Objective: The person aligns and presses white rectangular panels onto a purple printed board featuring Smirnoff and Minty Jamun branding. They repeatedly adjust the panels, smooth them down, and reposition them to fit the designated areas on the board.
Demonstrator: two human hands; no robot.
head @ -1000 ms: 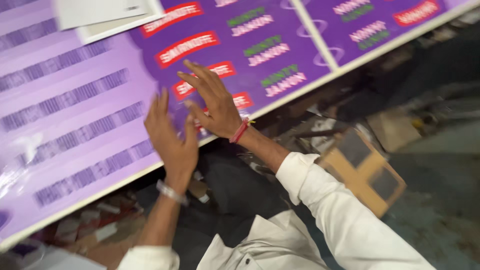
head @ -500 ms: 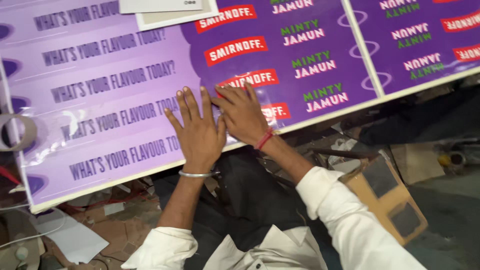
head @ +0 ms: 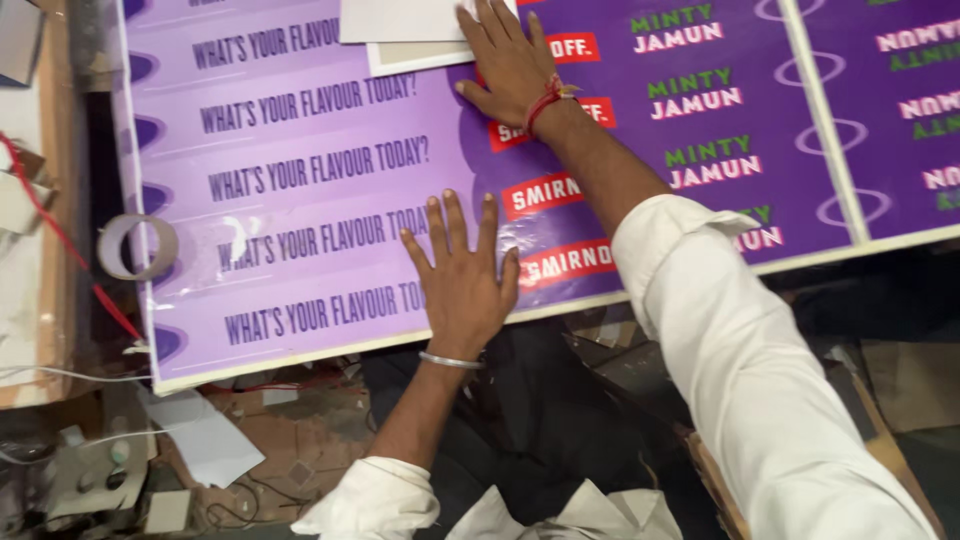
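Your right hand [head: 512,62] has left your left hand's side since half a second ago and now lies flat, fingers spread, gripping nothing, far up the purple printed sheet [head: 330,170], touching the white card [head: 400,20] at its top edge. Your left hand [head: 462,280] stays splayed, palm down, empty, near the sheet's bottom edge. Judgement: pressing has spread upward along the sheet. A tape roll [head: 137,247] rests at its left edge.

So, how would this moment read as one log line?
left hand: flat on purple sheet | right hand: flat farther up, beside white paper
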